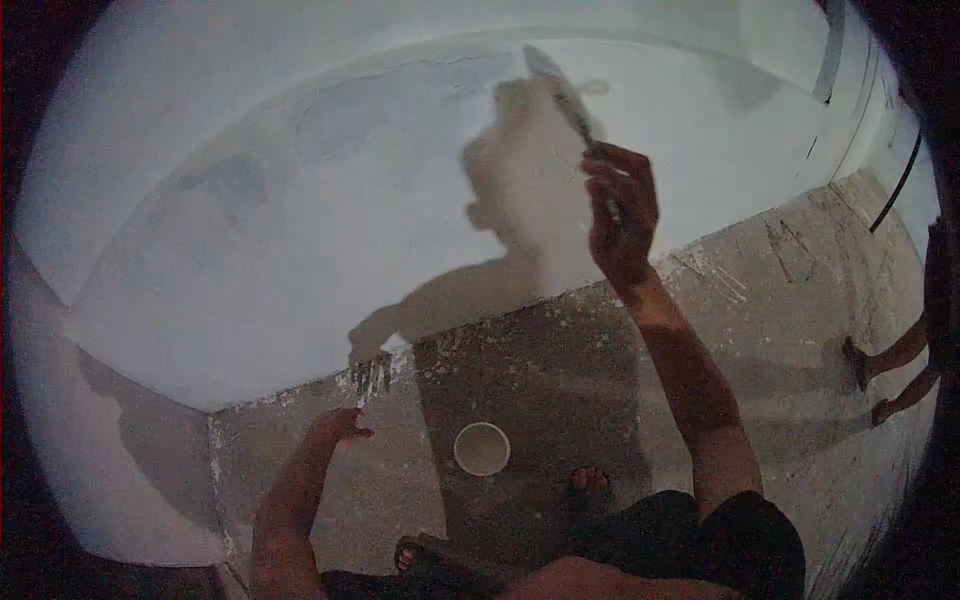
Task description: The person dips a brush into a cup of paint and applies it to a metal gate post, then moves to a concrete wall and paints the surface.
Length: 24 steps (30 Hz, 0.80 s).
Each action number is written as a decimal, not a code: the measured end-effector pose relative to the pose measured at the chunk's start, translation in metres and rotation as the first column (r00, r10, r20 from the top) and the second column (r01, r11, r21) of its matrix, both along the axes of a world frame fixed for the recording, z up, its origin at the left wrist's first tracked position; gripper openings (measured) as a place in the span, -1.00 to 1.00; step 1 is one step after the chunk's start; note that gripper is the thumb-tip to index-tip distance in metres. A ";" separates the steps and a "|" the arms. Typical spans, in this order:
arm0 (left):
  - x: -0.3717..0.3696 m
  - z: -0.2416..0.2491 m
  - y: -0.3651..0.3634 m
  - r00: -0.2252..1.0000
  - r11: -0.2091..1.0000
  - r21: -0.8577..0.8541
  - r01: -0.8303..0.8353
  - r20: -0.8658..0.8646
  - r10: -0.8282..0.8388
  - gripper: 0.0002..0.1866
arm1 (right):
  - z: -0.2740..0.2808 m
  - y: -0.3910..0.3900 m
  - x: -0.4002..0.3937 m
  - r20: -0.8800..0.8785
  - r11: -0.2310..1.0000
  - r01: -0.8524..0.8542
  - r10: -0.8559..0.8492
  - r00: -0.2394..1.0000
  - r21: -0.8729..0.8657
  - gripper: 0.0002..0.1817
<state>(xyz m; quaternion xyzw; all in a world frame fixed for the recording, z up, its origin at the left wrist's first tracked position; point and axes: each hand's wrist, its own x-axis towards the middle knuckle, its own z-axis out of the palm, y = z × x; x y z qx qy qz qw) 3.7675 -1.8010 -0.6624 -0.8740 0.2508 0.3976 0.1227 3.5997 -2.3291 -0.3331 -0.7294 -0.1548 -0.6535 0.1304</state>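
Note:
In the head view my right hand [622, 210] is raised in front of the white wall, its fingers wrapped round the handle of a trowel [558, 88]. The trowel's narrow, pointed blade tilts up and to the left. Lower on the left, my left hand [345, 425] hangs over the floor near the foot of the wall, fingers apart and nothing in them. A round white bucket [482, 449] stands on the floor between my two arms, in front of my feet.
The white wall [400, 200] carries greyish patches and my shadow. The concrete floor [560, 345] has white splashes along the wall's base. At the far right another person's bare legs [900, 350] show. A dark cable [900, 185] hangs at the right.

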 end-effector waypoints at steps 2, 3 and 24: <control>-0.007 -0.008 0.007 0.999 1.000 -0.005 0.012 0.036 -0.012 -0.07 | -0.021 0.011 0.009 -0.098 0.986 -0.151 0.157 0.983 0.069 -0.66; -0.008 -0.010 0.007 0.999 1.000 0.000 0.015 0.038 -0.015 -0.07 | -0.029 0.013 0.013 -0.145 0.990 -0.140 0.142 0.979 0.020 -0.56; -0.017 0.037 -0.020 0.992 0.994 0.028 -0.109 -0.059 0.111 -0.02 | 0.031 -0.011 0.017 0.253 0.720 -0.480 0.409 0.877 0.501 -0.66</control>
